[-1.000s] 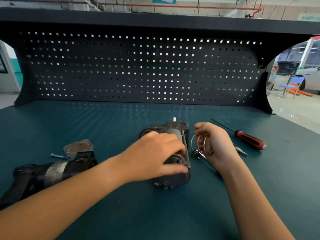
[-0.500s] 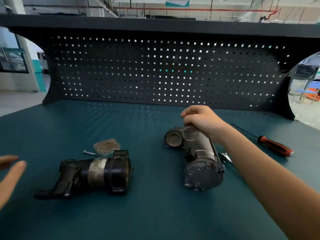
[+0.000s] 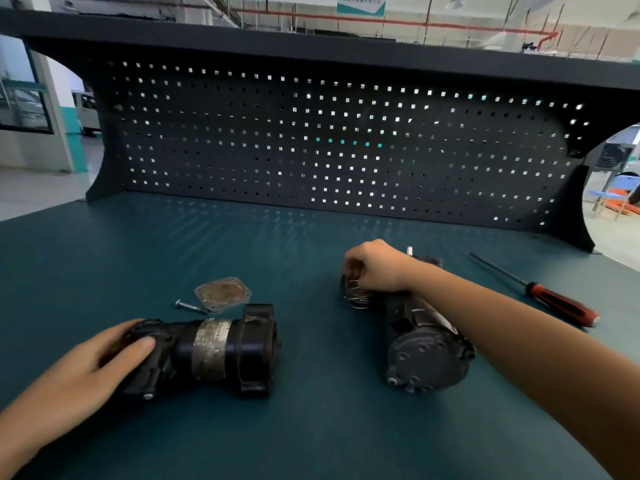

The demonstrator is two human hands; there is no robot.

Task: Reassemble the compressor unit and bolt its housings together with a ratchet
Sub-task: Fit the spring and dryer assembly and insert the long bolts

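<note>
Two compressor parts lie on the teal bench. At left is a black housing (image 3: 225,351) with a silver band round its middle; my left hand (image 3: 104,358) rests on its left end, thumb laid over the top. At right lies the grey compressor body (image 3: 420,351), its round end cap toward me. My right hand (image 3: 375,268) is curled over the body's far end and pinches a coil spring (image 3: 358,297) against the opening there. A flat metal gasket plate (image 3: 223,293) and a loose bolt (image 3: 189,306) lie behind the black housing.
A red-handled screwdriver (image 3: 557,303) lies at the right, its shaft pointing to the back. The dark pegboard (image 3: 329,143) closes off the rear of the bench. A small white post (image 3: 409,251) shows behind my right hand.
My left hand has left the grey body and come down onto the black housing's end. My right hand carried the spring from beside the body to its far opening.
</note>
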